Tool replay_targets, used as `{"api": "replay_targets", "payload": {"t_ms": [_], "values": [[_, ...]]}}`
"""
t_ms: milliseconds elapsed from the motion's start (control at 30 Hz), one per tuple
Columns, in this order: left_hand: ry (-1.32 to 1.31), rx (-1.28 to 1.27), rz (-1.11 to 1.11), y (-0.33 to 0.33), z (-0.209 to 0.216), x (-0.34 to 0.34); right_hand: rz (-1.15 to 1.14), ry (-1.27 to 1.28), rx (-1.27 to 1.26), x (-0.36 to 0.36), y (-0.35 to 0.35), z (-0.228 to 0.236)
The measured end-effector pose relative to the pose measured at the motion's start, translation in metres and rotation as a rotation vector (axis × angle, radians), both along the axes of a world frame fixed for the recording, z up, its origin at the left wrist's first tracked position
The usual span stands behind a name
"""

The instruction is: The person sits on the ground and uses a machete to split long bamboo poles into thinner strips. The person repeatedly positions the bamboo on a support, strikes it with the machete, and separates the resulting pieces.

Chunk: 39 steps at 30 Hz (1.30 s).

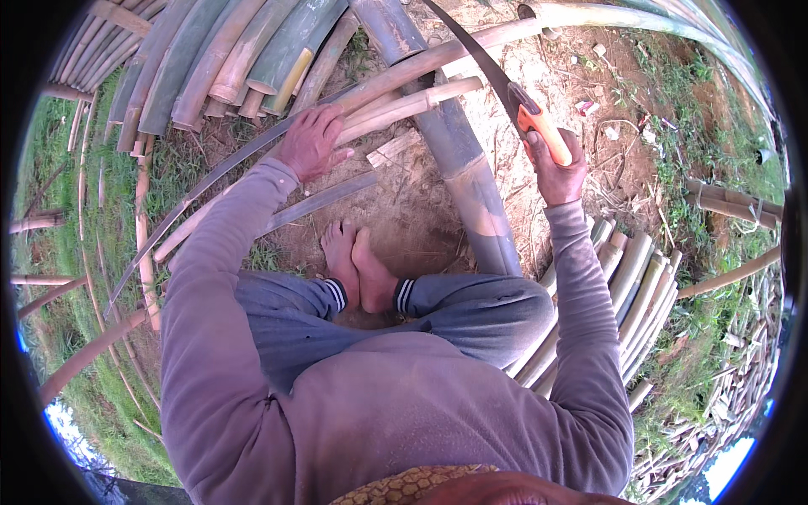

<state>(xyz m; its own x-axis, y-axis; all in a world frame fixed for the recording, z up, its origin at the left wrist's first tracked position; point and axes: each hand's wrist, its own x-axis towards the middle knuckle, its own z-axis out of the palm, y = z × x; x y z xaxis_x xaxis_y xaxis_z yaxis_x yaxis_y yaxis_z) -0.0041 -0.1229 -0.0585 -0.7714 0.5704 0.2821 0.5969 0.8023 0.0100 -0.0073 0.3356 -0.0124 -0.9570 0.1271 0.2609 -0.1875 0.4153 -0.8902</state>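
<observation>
My right hand (559,172) is closed round the orange handle of a pruning saw (546,135). Its long dark blade slants up and left, passing over a long bamboo pole (454,52) in the picture. My left hand (313,143) lies over a bamboo pole (379,119), fingers bent onto it and thumb sticking out to the right. That pole's cut end lies across a thick dark bamboo log (459,160), which slopes down toward my right knee. Split bamboo strips lie beneath and beside my left forearm.
Stacks of cut green bamboo (202,59) stand at the far left. A bundle of bamboo pieces (627,278) lies by my right forearm. My bare feet (358,261) rest on dirt before the log. Bamboo rails cross the grass at left; chips and scraps litter the right.
</observation>
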Motion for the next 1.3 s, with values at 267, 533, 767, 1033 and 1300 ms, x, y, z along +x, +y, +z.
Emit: {"api": "replay_targets", "payload": {"t_ms": [267,533,767,1033,1300], "values": [[-0.280,-0.077,0.389,0.008,-0.011,-0.039,0.025,-0.062,-0.043,0.005,-0.008,0.026],[-0.220,-0.223,0.422,-0.027,-0.040,-0.024,0.015,-0.132,-0.115,0.038,-0.013,0.018],[-0.216,-0.043,0.385,0.014,0.003,-0.049,0.001,-0.110,-0.110,0.027,-0.048,0.020],[-0.417,0.108,0.460,0.089,-0.008,-0.116,0.068,0.000,0.025,0.026,-0.060,0.036],[-0.385,0.141,0.498,0.090,-0.009,-0.117,0.022,-0.019,0.025,0.051,-0.047,0.032]]}}
